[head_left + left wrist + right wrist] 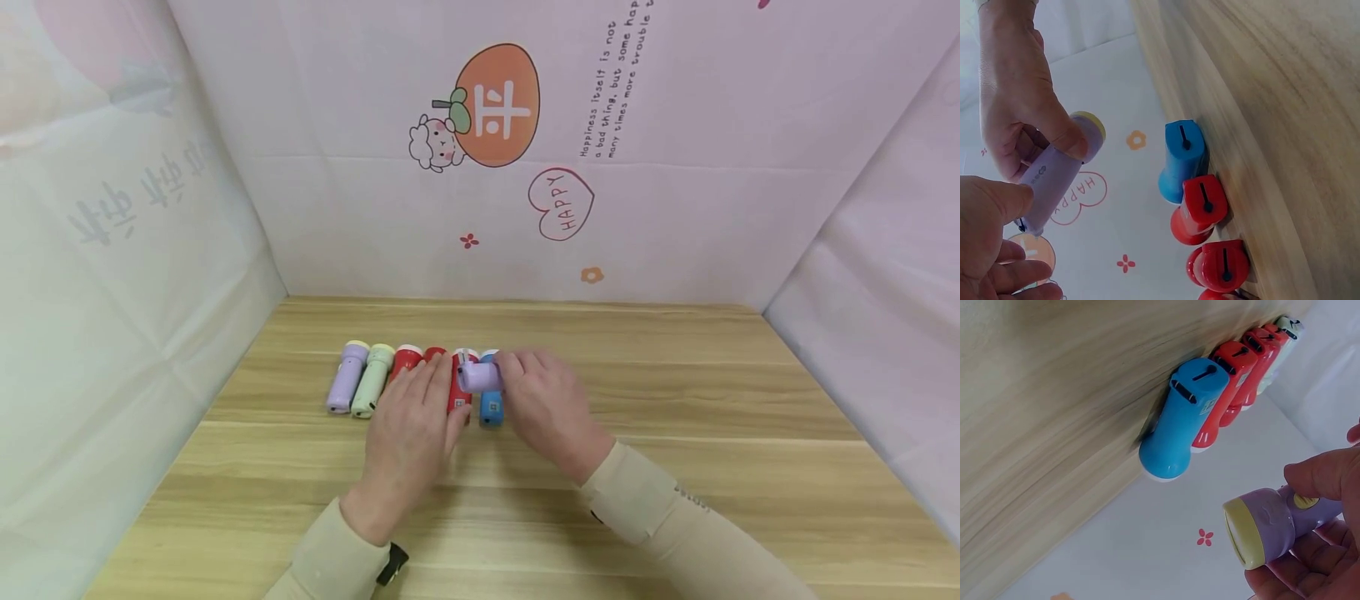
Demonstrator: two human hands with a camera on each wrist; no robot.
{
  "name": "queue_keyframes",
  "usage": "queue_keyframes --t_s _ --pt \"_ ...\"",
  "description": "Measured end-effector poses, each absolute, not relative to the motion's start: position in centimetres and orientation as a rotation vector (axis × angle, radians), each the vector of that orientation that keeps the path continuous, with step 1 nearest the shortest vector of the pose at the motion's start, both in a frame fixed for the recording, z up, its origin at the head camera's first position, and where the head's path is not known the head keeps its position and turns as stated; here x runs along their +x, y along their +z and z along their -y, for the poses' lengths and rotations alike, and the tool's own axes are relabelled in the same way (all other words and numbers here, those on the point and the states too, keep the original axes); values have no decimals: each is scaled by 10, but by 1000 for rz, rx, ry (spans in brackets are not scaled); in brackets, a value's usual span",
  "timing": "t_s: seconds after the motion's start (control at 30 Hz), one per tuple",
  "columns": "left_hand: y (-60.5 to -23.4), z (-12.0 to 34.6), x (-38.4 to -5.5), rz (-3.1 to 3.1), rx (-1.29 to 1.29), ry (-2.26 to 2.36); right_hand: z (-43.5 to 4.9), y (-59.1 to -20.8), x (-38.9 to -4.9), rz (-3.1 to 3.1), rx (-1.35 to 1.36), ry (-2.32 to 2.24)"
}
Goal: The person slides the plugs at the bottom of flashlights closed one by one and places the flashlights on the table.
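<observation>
A purple flashlight (480, 377) with a yellow rim is held above the table in my right hand (543, 408), whose thumb and fingers grip its body near the head. In the right wrist view, the thumb lies beside the yellow switch (1305, 501). My left hand (408, 421) is over the red flashlights, fingers extended. Its thumb (1013, 200) overlaps the purple flashlight's tail in the left wrist view; whether it touches I cannot tell. Below the held flashlight lie a blue flashlight (491, 408) and a red flashlight (461, 392).
Further left in the same row lie two more red flashlights, partly hidden by my left hand, then a pale green flashlight (372, 383) and another purple flashlight (347, 379). Printed white cloth (337, 225) walls in the wooden table (675, 375) at the back and sides.
</observation>
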State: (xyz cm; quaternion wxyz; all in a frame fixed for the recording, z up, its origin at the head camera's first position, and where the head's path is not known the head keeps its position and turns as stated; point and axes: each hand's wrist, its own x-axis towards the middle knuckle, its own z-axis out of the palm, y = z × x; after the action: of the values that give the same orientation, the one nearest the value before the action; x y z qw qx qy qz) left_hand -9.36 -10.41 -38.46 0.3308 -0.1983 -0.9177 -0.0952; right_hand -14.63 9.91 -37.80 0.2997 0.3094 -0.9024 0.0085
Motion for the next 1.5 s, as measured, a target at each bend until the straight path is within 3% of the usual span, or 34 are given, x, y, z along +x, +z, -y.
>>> queue_keyframes --t_s 1.5 --pt "-382 107 -93 2139 -449 -399 -86 -373 -134 2335 856 79"
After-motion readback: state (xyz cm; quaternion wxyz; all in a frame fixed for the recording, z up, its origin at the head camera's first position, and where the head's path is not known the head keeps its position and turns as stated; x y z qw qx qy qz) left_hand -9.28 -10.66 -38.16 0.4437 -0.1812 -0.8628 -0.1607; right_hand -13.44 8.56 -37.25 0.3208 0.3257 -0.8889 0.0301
